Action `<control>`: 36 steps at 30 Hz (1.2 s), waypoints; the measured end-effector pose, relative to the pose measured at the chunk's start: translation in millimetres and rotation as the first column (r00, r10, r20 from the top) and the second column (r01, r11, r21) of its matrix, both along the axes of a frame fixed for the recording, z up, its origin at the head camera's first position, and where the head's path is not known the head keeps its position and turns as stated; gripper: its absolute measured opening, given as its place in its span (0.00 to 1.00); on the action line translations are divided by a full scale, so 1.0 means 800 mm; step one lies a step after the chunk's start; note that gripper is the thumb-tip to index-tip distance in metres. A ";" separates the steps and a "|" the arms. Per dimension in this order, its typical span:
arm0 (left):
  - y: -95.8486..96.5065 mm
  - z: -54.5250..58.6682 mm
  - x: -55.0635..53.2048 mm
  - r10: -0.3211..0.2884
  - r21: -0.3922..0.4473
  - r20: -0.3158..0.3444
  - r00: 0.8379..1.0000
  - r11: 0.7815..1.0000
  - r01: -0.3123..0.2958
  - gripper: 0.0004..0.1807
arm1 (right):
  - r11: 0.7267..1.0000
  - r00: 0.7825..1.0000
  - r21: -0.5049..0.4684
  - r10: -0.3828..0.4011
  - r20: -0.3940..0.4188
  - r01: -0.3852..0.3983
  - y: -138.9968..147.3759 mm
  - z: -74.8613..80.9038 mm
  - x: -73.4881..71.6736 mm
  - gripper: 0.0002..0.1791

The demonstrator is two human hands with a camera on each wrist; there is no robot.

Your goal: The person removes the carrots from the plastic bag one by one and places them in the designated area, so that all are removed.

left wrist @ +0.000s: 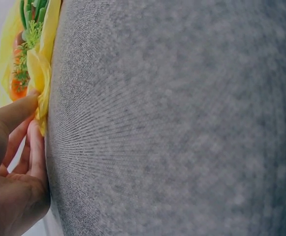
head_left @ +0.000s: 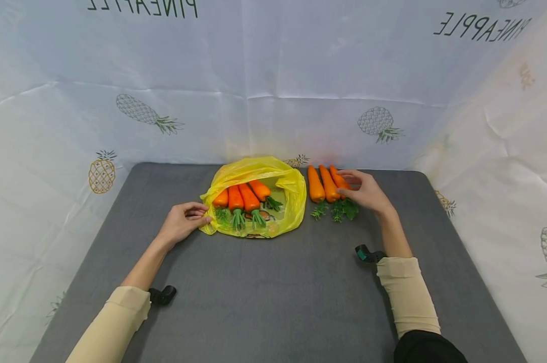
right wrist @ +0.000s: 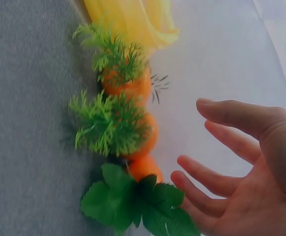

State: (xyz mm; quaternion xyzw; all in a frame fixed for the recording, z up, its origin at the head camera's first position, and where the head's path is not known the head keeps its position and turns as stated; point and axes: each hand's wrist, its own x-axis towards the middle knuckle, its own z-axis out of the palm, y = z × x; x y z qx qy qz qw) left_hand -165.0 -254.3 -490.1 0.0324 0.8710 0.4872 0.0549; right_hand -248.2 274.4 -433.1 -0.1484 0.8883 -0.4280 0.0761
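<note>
A yellow plastic bag (head_left: 297, 201) lies on its side with its mouth facing the person. Several orange carrots (head_left: 249, 197) with green tops are inside it. My left hand (head_left: 181, 223) pinches the bag's left edge between thumb and fingers, and the left wrist view shows the gathered film (left wrist: 40, 73) at the fingertips. To the right of the bag, three carrots (head_left: 316, 187) lie side by side, their leafy tops toward the person. Beside the rightmost carrot (head_left: 339, 179) is my right hand (head_left: 367, 192); its fingers are spread apart around nothing in the right wrist view.
Everything lies near the back edge of a grey table (head_left: 273, 287). Behind it hangs a white curtain (head_left: 273, 126) printed with pineapples. Each wrist wears a small dark camera mount, the right one (head_left: 368, 253) low over the tabletop.
</note>
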 end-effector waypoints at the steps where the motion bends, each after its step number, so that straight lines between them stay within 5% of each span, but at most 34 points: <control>1: 0.000 0.000 0.000 0.000 -0.002 -0.001 1.000 1.000 0.000 0.23 | 1.000 1.000 0.004 -0.002 -0.001 0.002 -0.002 0.001 0.000 0.33; 36: 0.000 0.002 -0.001 -0.003 0.005 0.002 1.000 1.000 0.003 0.22 | 0.981 0.965 -0.003 0.191 -0.178 -0.194 -0.134 0.025 0.005 0.28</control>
